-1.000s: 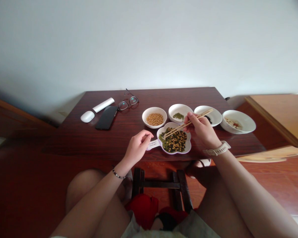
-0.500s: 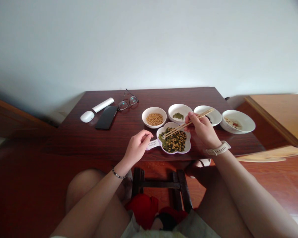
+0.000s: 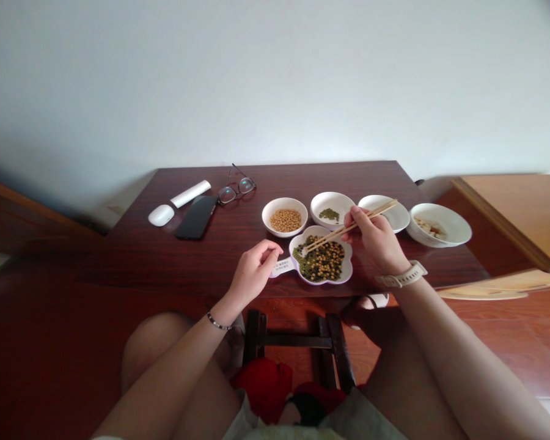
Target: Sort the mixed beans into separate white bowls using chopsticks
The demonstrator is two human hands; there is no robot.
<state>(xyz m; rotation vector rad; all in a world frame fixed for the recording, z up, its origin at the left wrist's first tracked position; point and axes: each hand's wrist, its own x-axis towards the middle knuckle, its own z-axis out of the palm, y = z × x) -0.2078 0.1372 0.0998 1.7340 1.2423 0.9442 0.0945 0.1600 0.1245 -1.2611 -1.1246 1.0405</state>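
Observation:
My right hand [image 3: 374, 239] holds a pair of wooden chopsticks [image 3: 348, 226], with their tips over a white, flower-shaped dish with a purple rim [image 3: 347, 269]. That dish holds a mix of yellow soybeans and dark green bits. My left hand [image 3: 255, 272] is curled beside the dish's handle [image 3: 283, 266], with nothing visible in it. Behind the dish stand a white bowl of soybeans [image 3: 275, 211], a white bowl of green grains [image 3: 343, 201], and a white bowl [image 3: 396, 211] partly hidden by my right hand.
A white bowl with pale food [image 3: 458, 232] sits at the table's right end. At the left of the dark wooden table [image 3: 238, 180] lie glasses [image 3: 237, 190], a phone [image 3: 196, 217], a white mouse [image 3: 161, 215] and a white tube [image 3: 190, 194]. A wooden stool [image 3: 293, 341] stands below.
My right hand and the chopsticks have shifted slightly to the right. My left hand has not visibly moved.

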